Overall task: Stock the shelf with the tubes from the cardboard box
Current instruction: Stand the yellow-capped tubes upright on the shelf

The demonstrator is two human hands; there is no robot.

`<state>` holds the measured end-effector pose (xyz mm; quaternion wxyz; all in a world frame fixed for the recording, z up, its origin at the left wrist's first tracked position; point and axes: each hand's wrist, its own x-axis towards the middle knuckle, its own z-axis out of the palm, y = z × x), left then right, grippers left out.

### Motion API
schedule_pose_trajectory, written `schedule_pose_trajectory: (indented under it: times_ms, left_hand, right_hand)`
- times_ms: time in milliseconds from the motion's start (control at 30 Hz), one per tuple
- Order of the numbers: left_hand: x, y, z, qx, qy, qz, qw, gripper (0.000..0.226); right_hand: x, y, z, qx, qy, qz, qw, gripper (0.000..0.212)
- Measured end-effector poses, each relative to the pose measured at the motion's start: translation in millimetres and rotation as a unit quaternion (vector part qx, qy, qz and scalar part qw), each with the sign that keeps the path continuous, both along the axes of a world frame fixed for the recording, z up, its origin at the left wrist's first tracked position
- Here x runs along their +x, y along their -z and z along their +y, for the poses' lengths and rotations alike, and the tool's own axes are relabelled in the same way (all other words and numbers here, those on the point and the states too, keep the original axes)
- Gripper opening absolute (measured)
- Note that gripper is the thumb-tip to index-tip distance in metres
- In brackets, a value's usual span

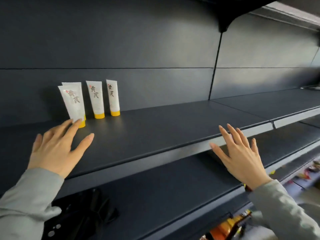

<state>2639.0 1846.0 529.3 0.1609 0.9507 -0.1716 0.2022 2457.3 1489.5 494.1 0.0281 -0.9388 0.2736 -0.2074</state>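
White yellow-capped plastic tubes (97, 99) stand cap-down on a dark metal shelf (155, 129). Left hand (55, 148), fingers straight, touches the tilted front tube (73, 103); right hand (240, 153), fingers spread, holds nothing.

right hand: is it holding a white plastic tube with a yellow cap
No, the right hand is open, fingers straight and spread, over the front edge of the dark metal shelf, holding nothing.

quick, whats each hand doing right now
Left hand: open, straight fingertips against the leaning front tube.
Right hand: open, fingers spread, holding nothing.
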Motion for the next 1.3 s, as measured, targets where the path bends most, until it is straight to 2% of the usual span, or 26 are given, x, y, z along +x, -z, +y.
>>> schedule_pose_trajectory:
  times_ms: [333,500,633,867,1100,1300]
  left_hand:
    - [-90.4,29.7,-93.0,-0.009,0.056,0.008,0.998,0.071]
    - [-127.4,54.4,-129.9,0.016,0.11,0.017,0.994,0.082]
    - [-151.3,76.7,-158.5,0.006,0.165,0.022,0.986,0.077]
    - [-158.6,130.1,-214.4,0.05,0.24,0.096,0.965,0.083]
    - [-143.2,195.7,-254.1,0.108,0.298,0.153,0.936,0.068]
    - [-138.3,241.8,-271.8,0.144,0.322,0.183,0.918,0.066]
  right_hand:
    - [-99.3,48.0,-74.4,0.038,0.036,0.034,0.998,0.084]
    - [-140.9,72.6,-90.1,0.07,0.053,0.038,0.995,0.084]
    - [-172.1,98.7,-96.8,0.109,0.074,0.05,0.99,0.081]
    - [-211.6,150.3,-90.8,0.171,0.143,0.05,0.974,0.076]
    - [-229.5,208.8,-78.0,0.255,0.232,0.054,0.937,0.078]
    - [-241.9,263.5,-64.9,0.319,0.309,0.032,0.895,0.071]
